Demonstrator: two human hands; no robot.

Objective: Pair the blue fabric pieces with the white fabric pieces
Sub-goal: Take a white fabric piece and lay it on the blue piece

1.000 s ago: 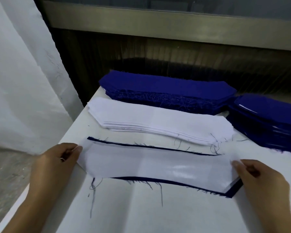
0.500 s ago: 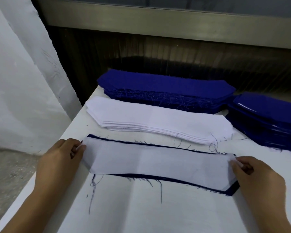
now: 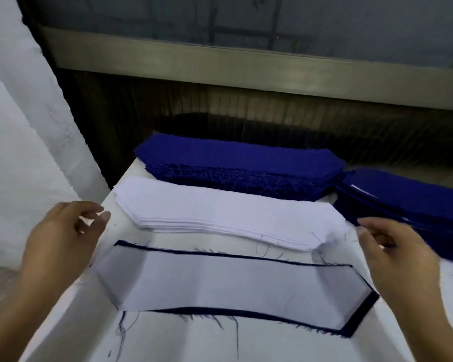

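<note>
- white fabric piece lies on a blue fabric piece, just in front of the white stack;
- left hand hovers beside the stack's left end, released, empty;
- right hand hovers beside its right end, released too

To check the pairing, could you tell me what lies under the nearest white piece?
A blue piece lies beneath the white piece; only its dark edges show, the rest is covered.

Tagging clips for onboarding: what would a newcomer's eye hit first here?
The white piece lying on a blue piece at the near middle of the table, blue showing as a dark border. Behind it sit a white stack and a deep-blue stack, with a second blue stack at right. The left hand and right hand hover at the pair's ends, holding nothing.
</note>
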